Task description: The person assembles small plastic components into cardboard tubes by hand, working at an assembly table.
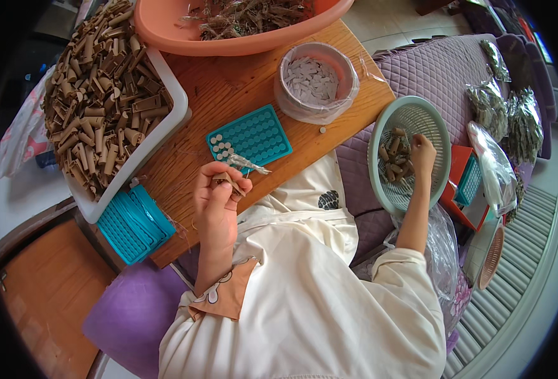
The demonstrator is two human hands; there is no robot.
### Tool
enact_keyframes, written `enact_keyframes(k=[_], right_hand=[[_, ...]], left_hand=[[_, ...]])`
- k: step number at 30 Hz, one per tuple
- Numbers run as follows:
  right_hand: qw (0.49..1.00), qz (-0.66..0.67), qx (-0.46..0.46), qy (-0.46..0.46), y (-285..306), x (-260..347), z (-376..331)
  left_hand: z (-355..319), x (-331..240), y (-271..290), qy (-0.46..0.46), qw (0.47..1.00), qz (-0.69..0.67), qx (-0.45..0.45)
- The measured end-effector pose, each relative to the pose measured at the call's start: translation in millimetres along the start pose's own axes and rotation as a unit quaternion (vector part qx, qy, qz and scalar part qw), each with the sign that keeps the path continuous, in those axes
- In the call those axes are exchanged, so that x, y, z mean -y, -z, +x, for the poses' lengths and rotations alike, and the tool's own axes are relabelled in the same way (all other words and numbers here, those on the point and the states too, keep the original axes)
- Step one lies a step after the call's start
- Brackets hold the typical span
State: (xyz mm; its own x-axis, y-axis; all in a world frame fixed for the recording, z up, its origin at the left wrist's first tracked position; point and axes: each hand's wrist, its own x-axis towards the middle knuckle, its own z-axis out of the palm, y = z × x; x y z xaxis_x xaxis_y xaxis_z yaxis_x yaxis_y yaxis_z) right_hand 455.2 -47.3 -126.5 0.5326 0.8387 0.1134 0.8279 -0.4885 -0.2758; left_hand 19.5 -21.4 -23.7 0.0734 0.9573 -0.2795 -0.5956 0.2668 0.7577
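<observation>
Left hand [218, 197] raised just over the near edge of the wooden table [228, 82], palm side toward the camera, fingers bent, thumb and fingertips clamped on a small brown piece [229, 183]; piece partly hidden by the fingers, exact shape unclear. A silvery bundle [250, 163] shows just beyond those fingertips, thin end pointing right; can't tell if it's gripped too or only lies behind. Right hand [423, 153] reaches out over the pale green basket [413, 108], inside its rim, fingers curled in toward the palm; can't tell whether anything is pinched or how far the fingertips are apart. Brown rolled pieces [391, 172] lie heaped in the basket, just left of and below that hand. Past the left hand, teal tray [263, 131] flat on the table, white discs [221, 144] in the cups at its left end. Lined tub [304, 112] of white pieces [310, 81] beyond the tray, one loose disc [322, 130] beside it. White bin [179, 95] heaped with brown curved pieces [99, 114] at left, stacked teal trays [135, 222] by its near corner. Orange basin [216, 48] at far side, dry silvery-brown bundles [253, 19] inside.
</observation>
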Motion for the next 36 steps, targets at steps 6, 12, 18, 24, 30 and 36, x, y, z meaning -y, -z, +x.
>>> enact_keyframes(k=[6, 12, 18, 24, 30, 36], right_hand=[[0.995, -0.035, 0.096, 0.015, -29.8, -9.3, 15.3], [0.988, -0.107, 0.049, 0.104, -30.4, -3.9, 14.6], [0.988, -0.092, 0.11, 0.057, -26.4, 5.7, 9.6], [0.984, -0.098, 0.094, 0.112, -28.7, 6.0, 4.2], [0.995, -0.064, -0.008, 0.078, -31.9, -4.8, 11.2], [0.961, 0.265, -0.082, 0.012, 52.1, 70.4, 5.3]], left_hand=[[-5.0, 3.4, -7.9, 0.027, 0.999, -0.014, 0.037], [-7.5, 3.6, -12.1, 0.055, 0.998, 0.01, 0.04], [-3.8, 4.9, -13.9, 0.065, 0.996, 0.015, 0.065], [-3.6, 7.6, -14.4, 0.085, 0.993, 0.022, 0.075], [-4.4, 5.8, -14.1, 0.087, 0.991, 0.043, 0.088], [-6.5, -3.0, -19.9, 0.08, 0.988, 0.09, 0.1]])
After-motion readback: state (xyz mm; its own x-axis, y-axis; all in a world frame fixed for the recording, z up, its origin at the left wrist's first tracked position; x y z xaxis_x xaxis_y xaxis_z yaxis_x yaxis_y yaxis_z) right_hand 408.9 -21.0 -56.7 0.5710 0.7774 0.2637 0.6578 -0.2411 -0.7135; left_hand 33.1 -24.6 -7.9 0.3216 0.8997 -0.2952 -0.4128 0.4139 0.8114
